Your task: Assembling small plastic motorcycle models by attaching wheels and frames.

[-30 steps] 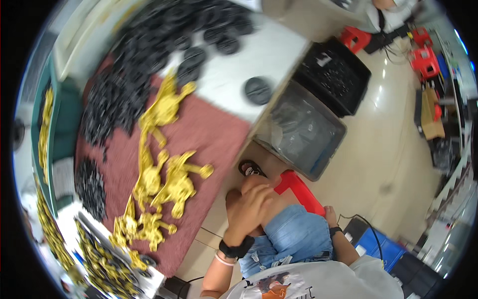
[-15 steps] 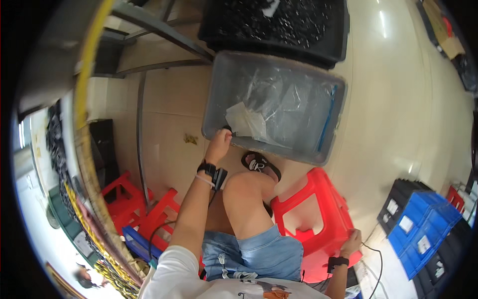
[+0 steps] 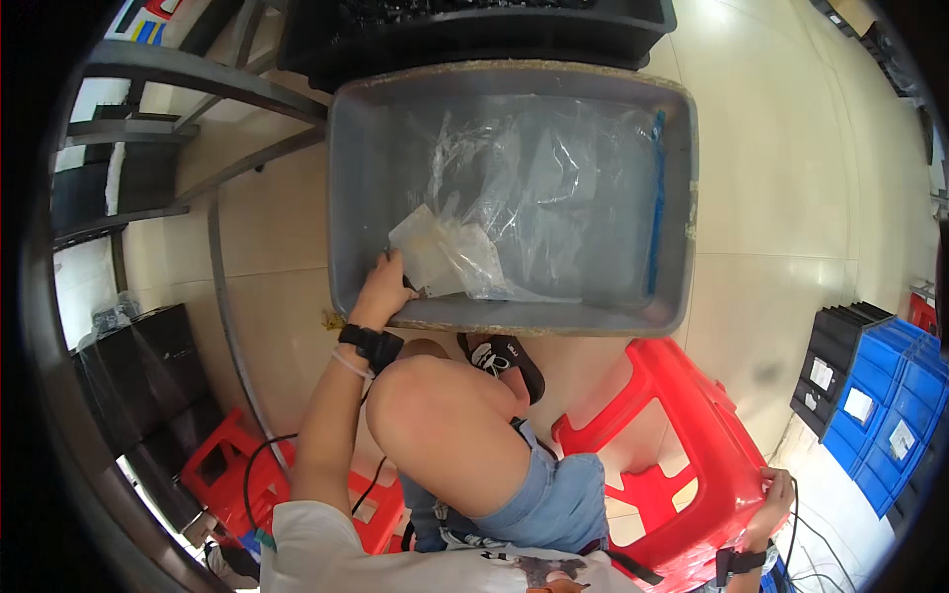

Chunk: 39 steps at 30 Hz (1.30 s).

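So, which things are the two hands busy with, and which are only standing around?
With the hands:
left hand, holding a small dark thing, kind unclear, at the grey tub
right hand, gripping the red stool

Only around:
clear plastic in the tub
black bin
blue crates

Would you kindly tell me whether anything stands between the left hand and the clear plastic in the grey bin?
Yes: a whitish sheet lies between the left hand and the clear plastic, toward the near left corner of the grey bin.

Plastic film (image 3: 563,168) inside tub (image 3: 678,247)
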Each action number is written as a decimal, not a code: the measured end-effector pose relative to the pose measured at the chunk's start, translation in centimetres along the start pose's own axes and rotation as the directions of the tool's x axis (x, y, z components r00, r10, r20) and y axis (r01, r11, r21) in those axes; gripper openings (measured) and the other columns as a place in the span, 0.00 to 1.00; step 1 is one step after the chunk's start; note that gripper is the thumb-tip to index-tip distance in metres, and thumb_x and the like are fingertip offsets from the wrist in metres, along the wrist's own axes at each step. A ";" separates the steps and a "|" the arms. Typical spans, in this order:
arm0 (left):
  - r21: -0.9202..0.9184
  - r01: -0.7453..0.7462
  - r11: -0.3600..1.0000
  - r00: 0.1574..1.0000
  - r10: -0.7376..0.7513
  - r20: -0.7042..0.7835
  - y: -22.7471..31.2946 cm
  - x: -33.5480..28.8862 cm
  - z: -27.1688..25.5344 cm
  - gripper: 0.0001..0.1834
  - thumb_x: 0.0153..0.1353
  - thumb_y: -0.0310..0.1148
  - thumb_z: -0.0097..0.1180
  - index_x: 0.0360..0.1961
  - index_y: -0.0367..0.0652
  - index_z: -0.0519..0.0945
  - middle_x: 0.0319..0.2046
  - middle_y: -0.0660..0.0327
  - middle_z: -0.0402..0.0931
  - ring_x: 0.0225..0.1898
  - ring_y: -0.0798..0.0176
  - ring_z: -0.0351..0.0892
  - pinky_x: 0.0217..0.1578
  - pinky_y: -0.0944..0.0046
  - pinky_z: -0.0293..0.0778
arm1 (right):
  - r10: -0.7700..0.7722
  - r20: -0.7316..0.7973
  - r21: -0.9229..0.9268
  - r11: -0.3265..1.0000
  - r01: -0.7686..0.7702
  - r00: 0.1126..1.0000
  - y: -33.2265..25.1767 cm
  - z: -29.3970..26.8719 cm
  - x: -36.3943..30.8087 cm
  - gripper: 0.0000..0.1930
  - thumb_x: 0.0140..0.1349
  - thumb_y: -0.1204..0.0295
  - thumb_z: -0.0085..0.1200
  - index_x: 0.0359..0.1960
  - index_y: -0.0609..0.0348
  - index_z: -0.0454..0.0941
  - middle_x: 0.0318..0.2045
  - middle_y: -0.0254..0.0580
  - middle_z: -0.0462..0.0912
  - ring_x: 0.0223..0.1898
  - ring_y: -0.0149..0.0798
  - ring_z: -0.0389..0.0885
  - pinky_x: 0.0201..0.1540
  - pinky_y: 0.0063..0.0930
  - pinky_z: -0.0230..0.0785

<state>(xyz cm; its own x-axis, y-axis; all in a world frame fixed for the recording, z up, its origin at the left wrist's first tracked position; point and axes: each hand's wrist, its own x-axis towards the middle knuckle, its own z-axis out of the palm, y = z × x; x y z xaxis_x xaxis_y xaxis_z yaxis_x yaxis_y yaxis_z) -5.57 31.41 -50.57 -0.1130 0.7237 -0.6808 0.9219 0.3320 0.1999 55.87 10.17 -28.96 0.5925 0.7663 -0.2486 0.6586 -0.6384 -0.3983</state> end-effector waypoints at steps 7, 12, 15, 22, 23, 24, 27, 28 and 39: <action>-0.493 -0.372 0.786 0.907 0.196 -0.372 -2.1 -3.5 -1.5 0.11 0.61 0.31 0.52 0.43 0.41 0.69 0.32 0.60 0.66 0.35 0.60 0.72 0.37 0.64 0.72 | 0.126 -0.021 0.127 0.984 -0.122 0.992 -0.7 1.4 0.5 0.19 0.68 0.66 0.37 0.22 0.61 0.73 0.26 0.38 0.72 0.29 0.31 0.67 0.36 0.30 0.60; -0.828 -0.383 0.411 0.885 -0.095 -0.456 -5.5 -10.9 -3.5 0.09 0.71 0.35 0.43 0.45 0.42 0.72 0.26 0.66 0.66 0.25 0.73 0.65 0.24 0.74 0.62 | 0.130 -0.027 0.078 0.989 -0.128 0.991 -0.4 0.0 0.1 0.21 0.72 0.63 0.35 0.26 0.62 0.73 0.28 0.38 0.69 0.29 0.30 0.67 0.37 0.27 0.63; -0.834 -0.434 0.341 0.790 -0.302 -0.534 -12.5 -12.4 -1.4 0.13 0.74 0.39 0.40 0.46 0.42 0.72 0.24 0.67 0.67 0.22 0.74 0.64 0.22 0.75 0.59 | 0.008 0.032 -0.104 0.995 -0.005 0.999 0.9 -0.9 0.6 0.22 0.72 0.62 0.34 0.26 0.62 0.73 0.29 0.39 0.69 0.28 0.32 0.67 0.36 0.29 0.61; -0.955 -0.078 0.285 0.698 -0.668 -0.257 -29.9 -6.1 15.8 0.21 0.73 0.50 0.44 0.51 0.44 0.73 0.24 0.69 0.67 0.22 0.75 0.65 0.22 0.74 0.61 | -0.097 0.025 -0.248 0.964 0.100 0.995 1.8 -1.0 1.2 0.15 0.68 0.65 0.39 0.30 0.61 0.73 0.25 0.38 0.71 0.31 0.35 0.68 0.36 0.32 0.62; -0.976 0.072 0.207 0.709 -0.699 -0.096 -30.0 -5.0 17.6 0.21 0.72 0.50 0.44 0.52 0.44 0.73 0.25 0.69 0.68 0.23 0.75 0.65 0.23 0.74 0.61 | -0.122 0.047 -0.303 0.944 0.131 0.991 2.2 -1.7 1.1 0.12 0.67 0.66 0.41 0.31 0.61 0.73 0.25 0.38 0.71 0.31 0.35 0.68 0.35 0.31 0.61; -0.973 0.168 0.161 0.755 -0.656 0.022 -33.1 -4.3 19.6 0.23 0.72 0.50 0.45 0.54 0.41 0.69 0.29 0.64 0.72 0.25 0.70 0.69 0.25 0.70 0.65 | -0.161 0.004 -0.301 0.941 0.154 0.987 2.0 -1.5 0.9 0.11 0.65 0.67 0.43 0.29 0.61 0.72 0.25 0.38 0.72 0.29 0.34 0.67 0.34 0.32 0.61; -0.880 0.318 0.352 0.691 -0.722 -0.039 -35.1 -0.9 23.8 0.29 0.69 0.53 0.49 0.55 0.36 0.64 0.35 0.53 0.77 0.30 0.56 0.76 0.31 0.60 0.72 | -0.099 0.018 -0.375 0.922 0.099 0.995 5.0 -3.5 1.2 0.11 0.66 0.67 0.43 0.32 0.62 0.71 0.27 0.37 0.72 0.30 0.35 0.70 0.37 0.30 0.65; -0.731 0.401 0.552 0.598 -0.762 -0.248 -34.5 -0.2 24.8 0.33 0.66 0.54 0.52 0.55 0.34 0.62 0.38 0.46 0.78 0.34 0.47 0.79 0.36 0.54 0.74 | -0.099 0.024 -0.382 0.919 0.101 0.995 5.3 -3.9 1.4 0.11 0.66 0.67 0.43 0.32 0.62 0.71 0.27 0.37 0.72 0.30 0.35 0.70 0.37 0.30 0.65; -0.842 0.015 0.539 0.755 -0.559 -0.344 -31.4 4.9 16.6 0.18 0.65 0.41 0.56 0.42 0.36 0.70 0.33 0.59 0.73 0.33 0.64 0.72 0.36 0.62 0.71 | 0.197 -0.005 -0.016 0.980 -0.197 0.980 11.0 -7.8 2.0 0.18 0.57 0.66 0.64 0.43 0.67 0.80 0.42 0.53 0.82 0.40 0.48 0.80 0.43 0.41 0.78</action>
<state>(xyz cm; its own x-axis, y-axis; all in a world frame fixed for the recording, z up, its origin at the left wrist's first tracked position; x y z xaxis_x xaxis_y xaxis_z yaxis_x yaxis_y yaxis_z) -28.89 14.47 -71.86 -0.7278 0.5689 -0.3830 0.1825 0.6990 0.6914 67.95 4.11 -26.99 0.7130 0.6252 -0.3173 0.5363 -0.7779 -0.3276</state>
